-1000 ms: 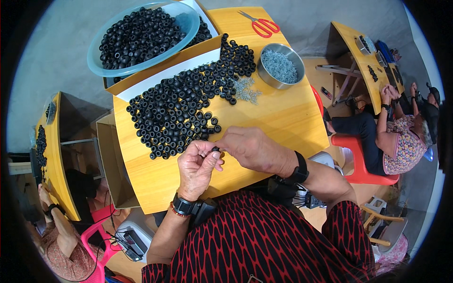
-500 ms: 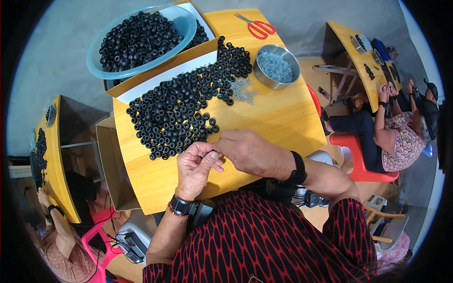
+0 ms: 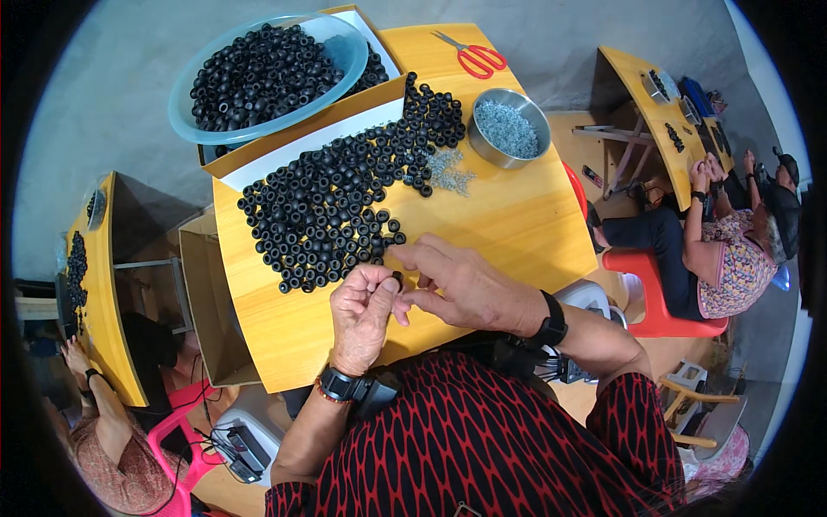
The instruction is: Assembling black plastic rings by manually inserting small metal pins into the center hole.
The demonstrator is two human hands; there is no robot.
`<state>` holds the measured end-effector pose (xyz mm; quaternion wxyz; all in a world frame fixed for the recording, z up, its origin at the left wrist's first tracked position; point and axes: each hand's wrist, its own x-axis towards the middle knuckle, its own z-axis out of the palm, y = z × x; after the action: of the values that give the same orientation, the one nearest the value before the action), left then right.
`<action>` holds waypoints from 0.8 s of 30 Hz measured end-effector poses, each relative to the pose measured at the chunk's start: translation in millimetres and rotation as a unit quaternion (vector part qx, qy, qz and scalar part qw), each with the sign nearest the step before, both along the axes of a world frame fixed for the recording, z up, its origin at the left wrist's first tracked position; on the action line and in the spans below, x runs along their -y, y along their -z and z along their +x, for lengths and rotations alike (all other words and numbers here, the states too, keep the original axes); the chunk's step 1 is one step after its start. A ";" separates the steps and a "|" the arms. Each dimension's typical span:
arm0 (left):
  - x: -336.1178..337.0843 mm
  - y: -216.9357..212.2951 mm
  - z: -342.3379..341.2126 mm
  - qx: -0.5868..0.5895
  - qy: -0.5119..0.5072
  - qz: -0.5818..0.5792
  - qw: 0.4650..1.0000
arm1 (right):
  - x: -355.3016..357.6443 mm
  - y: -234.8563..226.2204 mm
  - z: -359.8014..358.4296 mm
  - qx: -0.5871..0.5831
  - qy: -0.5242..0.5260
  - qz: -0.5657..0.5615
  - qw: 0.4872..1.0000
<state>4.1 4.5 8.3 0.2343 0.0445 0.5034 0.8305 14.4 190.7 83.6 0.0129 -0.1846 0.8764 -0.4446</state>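
Open brown cardboard box with white inner lining (image 3: 301,142): far edge of yellow wooden table (image 3: 517,224), beneath a bowl. Open plain brown cardboard carton (image 3: 207,310): on the floor, against the table's left side. No labels, signs or screens discernible

Blk rings (image 3: 336,207), yellow table (image 3: 508,215), red scissors (image 3: 478,59).

Plenty of bare yellow wooden tabletop (image 3: 508,220) to the right of the hands, easy to pass through there. Straight ahead a sprawling heap of small black rubber rings (image 3: 345,211) blocks the way, with a round steel bowl of silvery bits (image 3: 510,127) at the far right.
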 end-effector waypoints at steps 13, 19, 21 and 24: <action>0.5 -3.1 1.1 0.067 -0.005 0.022 0.997 | 3.9 8.9 -1.9 -0.111 -0.039 0.139 0.983; -4.2 -7.8 5.0 0.047 -0.006 -0.060 0.997 | 5.5 18.8 4.3 -0.113 -0.025 0.152 0.982; -3.8 -8.0 4.4 0.030 -0.005 -0.093 0.995 | 7.0 19.9 4.9 -0.117 -0.018 0.152 0.981; -3.4 -4.3 5.3 0.021 -0.010 -0.055 0.998 | 8.2 19.7 4.5 -0.123 -0.023 0.158 0.980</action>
<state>9.5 7.9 12.6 0.2385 0.0096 0.5435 0.8047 18.9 182.4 63.9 -0.0552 -0.2538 0.9259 -0.2744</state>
